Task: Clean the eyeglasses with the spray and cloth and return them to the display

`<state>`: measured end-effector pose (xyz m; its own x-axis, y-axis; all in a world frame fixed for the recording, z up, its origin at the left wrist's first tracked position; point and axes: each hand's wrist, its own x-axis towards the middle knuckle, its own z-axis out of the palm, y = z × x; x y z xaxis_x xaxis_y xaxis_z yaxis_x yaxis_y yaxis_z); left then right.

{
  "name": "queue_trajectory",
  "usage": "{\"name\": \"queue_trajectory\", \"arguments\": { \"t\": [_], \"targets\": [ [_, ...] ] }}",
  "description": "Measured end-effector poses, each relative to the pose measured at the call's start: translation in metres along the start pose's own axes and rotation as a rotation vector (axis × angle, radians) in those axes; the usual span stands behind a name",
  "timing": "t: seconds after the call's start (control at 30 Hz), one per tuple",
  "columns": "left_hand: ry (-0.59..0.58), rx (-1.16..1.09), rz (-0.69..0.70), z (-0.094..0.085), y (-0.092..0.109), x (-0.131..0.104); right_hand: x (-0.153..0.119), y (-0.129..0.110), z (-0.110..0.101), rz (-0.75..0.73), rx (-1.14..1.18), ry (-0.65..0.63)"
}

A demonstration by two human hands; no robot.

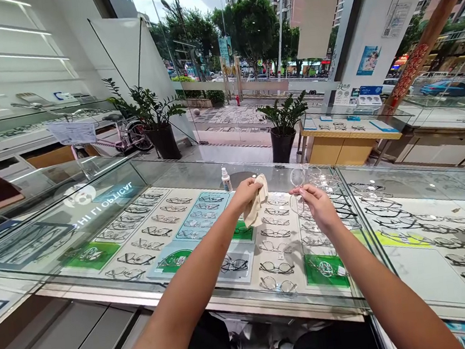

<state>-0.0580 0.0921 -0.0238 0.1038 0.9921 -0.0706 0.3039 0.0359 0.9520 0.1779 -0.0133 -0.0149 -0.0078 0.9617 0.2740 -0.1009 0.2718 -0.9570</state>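
Observation:
Above the glass display case, my left hand [245, 193] is closed on a beige cloth [254, 208] that hangs down from its fingers. My right hand [318, 203] pinches a pair of thin-framed eyeglasses [298, 177] near the middle. The eyeglasses are held on end, one round lens above the fingers and one below. A gap separates the cloth from the eyeglasses. A small white spray bottle [226, 179] stands upright on the glass top, just beyond my left hand.
The glass display case [225, 295] holds rows of eyeglasses under its top. Another case [433, 280] adjoins on the right. Two potted plants [283, 145] [163, 140] stand beyond, before the window. A bicycle [122, 132] is at the left, and a wooden display table [338, 148] at the right.

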Motion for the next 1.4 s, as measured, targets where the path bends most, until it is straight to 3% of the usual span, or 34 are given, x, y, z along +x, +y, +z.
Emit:
{"name": "queue_trajectory", "arguments": {
  "t": [0.17,0.4,0.7,0.9,1.1,1.3,1.4],
  "targets": [
    [-0.239,-0.480,-0.054,0.003,0.011,-0.008,-0.001,-0.001,0.001,-0.001,0.011,-0.004],
    [-0.439,-0.682,-0.012,0.012,0.016,-0.014,-0.001,-0.002,0.001,0.019,0.010,-0.026],
    [-0.251,-0.491,0.137,0.022,0.026,-0.027,0.000,0.000,0.002,0.006,0.017,-0.037],
    [-0.365,-0.169,0.225,0.031,0.037,-0.049,-0.003,-0.005,0.006,0.020,0.232,-0.037],
    [-0.405,-0.350,0.144,0.049,0.031,-0.051,-0.006,-0.013,0.012,0.070,0.352,-0.043],
    [-0.345,-0.166,0.193,0.049,0.035,-0.058,-0.006,-0.016,0.010,0.004,0.306,-0.027],
    [-0.236,-0.040,0.352,0.047,0.040,-0.066,-0.008,-0.020,0.009,-0.043,0.267,-0.044]
  ]
}}
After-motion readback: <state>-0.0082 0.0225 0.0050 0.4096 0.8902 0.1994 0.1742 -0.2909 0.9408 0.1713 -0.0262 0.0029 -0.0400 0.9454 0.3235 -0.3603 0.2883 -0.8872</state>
